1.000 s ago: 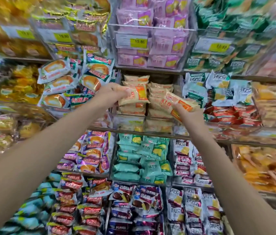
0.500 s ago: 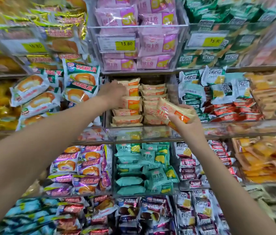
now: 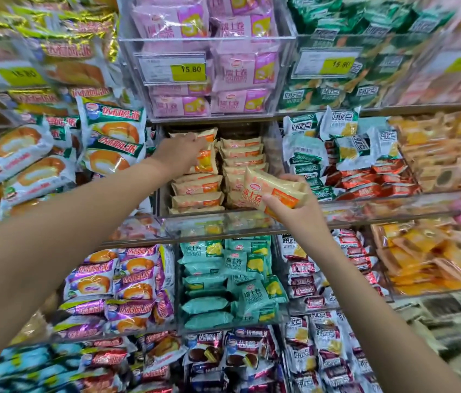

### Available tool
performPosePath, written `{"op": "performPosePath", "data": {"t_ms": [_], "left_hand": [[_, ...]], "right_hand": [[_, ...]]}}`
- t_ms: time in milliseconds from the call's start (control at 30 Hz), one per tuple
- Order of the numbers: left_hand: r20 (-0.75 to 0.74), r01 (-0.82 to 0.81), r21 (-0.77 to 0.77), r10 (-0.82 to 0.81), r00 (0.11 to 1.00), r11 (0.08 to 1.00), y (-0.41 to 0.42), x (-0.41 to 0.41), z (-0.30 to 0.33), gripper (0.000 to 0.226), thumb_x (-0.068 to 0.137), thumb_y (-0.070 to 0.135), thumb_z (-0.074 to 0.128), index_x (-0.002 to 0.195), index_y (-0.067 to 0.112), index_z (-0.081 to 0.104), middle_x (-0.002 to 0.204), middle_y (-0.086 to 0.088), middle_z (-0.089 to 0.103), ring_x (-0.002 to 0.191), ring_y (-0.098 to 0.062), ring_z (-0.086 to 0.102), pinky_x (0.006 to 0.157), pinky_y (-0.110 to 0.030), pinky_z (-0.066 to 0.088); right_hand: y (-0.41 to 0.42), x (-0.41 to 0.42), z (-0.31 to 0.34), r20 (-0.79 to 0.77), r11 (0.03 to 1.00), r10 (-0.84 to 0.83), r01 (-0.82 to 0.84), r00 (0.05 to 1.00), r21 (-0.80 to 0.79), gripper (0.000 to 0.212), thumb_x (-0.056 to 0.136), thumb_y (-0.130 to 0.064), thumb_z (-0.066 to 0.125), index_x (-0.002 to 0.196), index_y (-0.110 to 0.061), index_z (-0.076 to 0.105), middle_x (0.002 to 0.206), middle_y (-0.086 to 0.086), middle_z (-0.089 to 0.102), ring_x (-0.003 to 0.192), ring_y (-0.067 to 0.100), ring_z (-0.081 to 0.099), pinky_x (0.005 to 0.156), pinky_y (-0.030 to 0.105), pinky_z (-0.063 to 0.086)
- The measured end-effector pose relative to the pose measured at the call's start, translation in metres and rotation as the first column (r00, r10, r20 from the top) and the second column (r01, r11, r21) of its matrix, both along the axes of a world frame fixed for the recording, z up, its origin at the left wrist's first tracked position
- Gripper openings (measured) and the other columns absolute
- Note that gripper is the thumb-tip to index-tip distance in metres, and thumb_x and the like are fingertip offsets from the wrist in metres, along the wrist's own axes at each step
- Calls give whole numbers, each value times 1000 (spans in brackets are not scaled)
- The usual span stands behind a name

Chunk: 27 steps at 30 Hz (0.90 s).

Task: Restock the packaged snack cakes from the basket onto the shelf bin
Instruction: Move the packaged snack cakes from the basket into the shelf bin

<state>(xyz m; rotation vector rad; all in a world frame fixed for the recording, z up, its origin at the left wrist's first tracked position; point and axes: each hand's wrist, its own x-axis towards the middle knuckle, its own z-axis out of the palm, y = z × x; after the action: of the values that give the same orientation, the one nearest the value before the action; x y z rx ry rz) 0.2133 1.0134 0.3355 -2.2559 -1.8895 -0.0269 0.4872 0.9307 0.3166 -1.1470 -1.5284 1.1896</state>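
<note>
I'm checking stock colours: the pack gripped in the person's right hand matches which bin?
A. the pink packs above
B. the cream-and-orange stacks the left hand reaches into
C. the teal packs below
B: the pack in the right hand is cream and orange, like the stacks by the left hand.

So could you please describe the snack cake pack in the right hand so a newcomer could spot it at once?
Find the clear shelf bin of cream-and-orange packs at the wall's centre, under the pink packs. In front of its right stack, the right hand holds one cream-and-orange pack. Unlike the stacked ones, it is tilted and outside the bin.
</note>
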Motion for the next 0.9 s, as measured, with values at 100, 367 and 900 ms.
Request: {"op": "performPosePath", "data": {"t_ms": [100,367,900], "left_hand": [[118,-36,-32,40,992,999,2,-2,-12,38,90,19,58,125,13,47,121,-13,47,111,-35,49,80,-41,41],[446,-13,-121,66,892,993,-11,16,11,43,93,33,53,129,12,41,131,-6,40,123,-23,40,98,-35,35],[388,334,-393,-175,905,857,-68,47,53,71,83,56,57,139,25,28,99,30,44,81,14,48,64,1,34]], "right_hand": [[0,1,-1,22,1000,21,-21,1000,23,35,79,-31,73,102,-43,48,98,-15,65,81,-3,66,61,16,54],[3,4,5,48,995,96,-95,994,-15,45,81,-32,72,116,-35,44,104,-14,62,83,-5,66,62,12,51],[22,-29,23,57,907,421,-421,905,-9,51,77,-39,75,119,-22,50,107,-6,67,94,0,65,78,15,49]]}}
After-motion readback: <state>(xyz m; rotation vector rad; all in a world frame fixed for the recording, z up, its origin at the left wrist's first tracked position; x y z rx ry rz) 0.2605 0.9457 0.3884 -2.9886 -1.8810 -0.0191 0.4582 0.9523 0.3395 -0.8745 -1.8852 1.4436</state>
